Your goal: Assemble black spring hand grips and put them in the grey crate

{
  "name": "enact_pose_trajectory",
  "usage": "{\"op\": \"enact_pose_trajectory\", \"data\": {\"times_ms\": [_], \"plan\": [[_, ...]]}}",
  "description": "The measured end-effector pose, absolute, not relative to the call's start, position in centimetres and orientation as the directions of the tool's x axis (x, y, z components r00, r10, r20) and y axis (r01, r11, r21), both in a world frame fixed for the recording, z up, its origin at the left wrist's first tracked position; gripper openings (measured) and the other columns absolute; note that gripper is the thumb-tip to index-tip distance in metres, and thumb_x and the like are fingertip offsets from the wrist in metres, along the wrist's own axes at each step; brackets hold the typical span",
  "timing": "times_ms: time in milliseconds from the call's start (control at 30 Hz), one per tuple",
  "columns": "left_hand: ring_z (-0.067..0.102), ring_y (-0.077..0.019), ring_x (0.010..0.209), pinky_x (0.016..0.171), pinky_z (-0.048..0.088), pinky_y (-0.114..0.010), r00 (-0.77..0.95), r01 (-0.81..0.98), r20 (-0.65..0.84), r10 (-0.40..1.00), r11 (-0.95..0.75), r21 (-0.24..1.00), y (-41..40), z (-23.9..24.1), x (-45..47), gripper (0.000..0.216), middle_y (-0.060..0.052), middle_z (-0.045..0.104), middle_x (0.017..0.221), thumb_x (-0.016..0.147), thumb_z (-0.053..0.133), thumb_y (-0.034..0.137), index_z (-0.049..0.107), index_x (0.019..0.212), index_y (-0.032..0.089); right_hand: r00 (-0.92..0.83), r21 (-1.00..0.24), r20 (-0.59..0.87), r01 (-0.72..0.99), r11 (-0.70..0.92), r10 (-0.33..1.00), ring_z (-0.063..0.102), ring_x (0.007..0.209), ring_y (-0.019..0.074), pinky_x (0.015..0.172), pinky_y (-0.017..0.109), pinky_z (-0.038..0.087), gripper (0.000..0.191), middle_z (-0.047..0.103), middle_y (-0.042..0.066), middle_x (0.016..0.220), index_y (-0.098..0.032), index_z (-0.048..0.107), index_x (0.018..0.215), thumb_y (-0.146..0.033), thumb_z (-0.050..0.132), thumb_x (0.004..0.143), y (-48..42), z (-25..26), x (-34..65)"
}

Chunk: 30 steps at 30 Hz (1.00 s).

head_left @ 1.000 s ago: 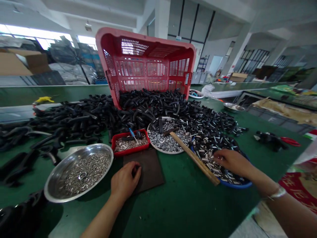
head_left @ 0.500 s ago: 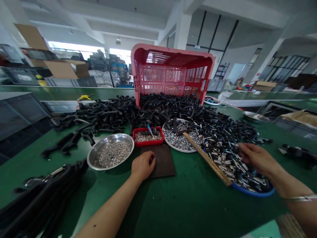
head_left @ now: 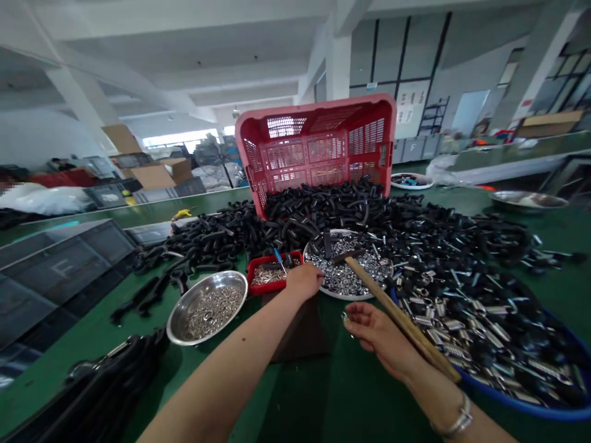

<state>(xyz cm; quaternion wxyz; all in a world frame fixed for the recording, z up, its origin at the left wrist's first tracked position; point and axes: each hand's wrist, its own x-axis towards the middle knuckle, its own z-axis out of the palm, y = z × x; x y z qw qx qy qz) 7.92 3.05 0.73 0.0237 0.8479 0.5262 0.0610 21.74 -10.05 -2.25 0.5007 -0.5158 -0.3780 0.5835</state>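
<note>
My left hand (head_left: 305, 280) reaches forward to the near rim of a round steel tray of nuts (head_left: 344, 294). Its fingers curl down out of sight, so what they hold is hidden. My right hand (head_left: 376, 335) is palm up over the green table, fingertips pinched on a small shiny metal part (head_left: 345, 317). A wooden hammer handle (head_left: 406, 326) lies just right of that hand, running from the nut tray across a blue bowl (head_left: 508, 403) of springs and black pieces. A dark mat (head_left: 302, 335) lies under my left forearm.
A tipped red crate (head_left: 318, 141) spills a wide pile of black plastic parts (head_left: 415, 227). A steel bowl of washers (head_left: 191, 298) and a small red tray (head_left: 253, 269) sit on the left. Black crates (head_left: 60, 264) and black handles (head_left: 92, 394) lie further left.
My left hand moved off the mat forward to the nut tray. My right hand left the blue bowl and came to the centre, palm up, with a small metal part. The view tilted upward.
</note>
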Motion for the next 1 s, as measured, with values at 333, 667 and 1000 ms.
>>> {"op": "enact_pose_trajectory", "data": {"times_ms": [333,667,1000], "plan": [[0.06,-0.0218,0.084,0.07,0.045,-0.03,0.526,0.85,-0.088,0.846,-0.519,0.093,6.3,1.1,9.4,0.012,-0.005,0.066,0.088,0.07,0.059,0.026,0.067,0.079,0.023,0.126,-0.949,-0.169,-0.29,-0.126,0.978,0.047,0.056,0.01,0.039,0.019,0.032,0.041,0.049,-0.002,0.066,-0.018,0.056,0.095,-0.036,0.07,0.061,-10.6,-2.9,22.8],[0.058,-0.0169,0.081,0.071,0.042,-0.028,0.425,0.76,0.163,0.891,-0.448,0.47,2.6,-0.4,7.5,0.025,-0.004,0.063,0.086,0.088,0.035,0.032,0.055,0.095,0.019,0.184,-0.97,-0.094,-0.237,-0.049,0.978,0.055,0.064,0.0125,0.045,0.02,0.039,0.03,0.058,0.0,0.075,-0.02,0.057,0.087,-0.037,0.068,0.065,-8.8,-1.6,21.3],[0.027,-0.001,0.039,0.036,0.013,-0.017,0.284,-0.299,-0.303,0.91,0.384,0.873,-4.2,-2.9,0.7,0.044,0.004,0.048,0.063,0.061,0.062,0.053,0.048,0.074,0.014,0.002,-0.988,-0.014,-0.151,-0.014,1.0,0.055,0.058,0.011,0.044,0.021,0.039,0.031,0.057,-0.001,0.066,-0.017,0.056,0.08,-0.041,0.068,0.064,-4.6,-1.3,13.4]]}}
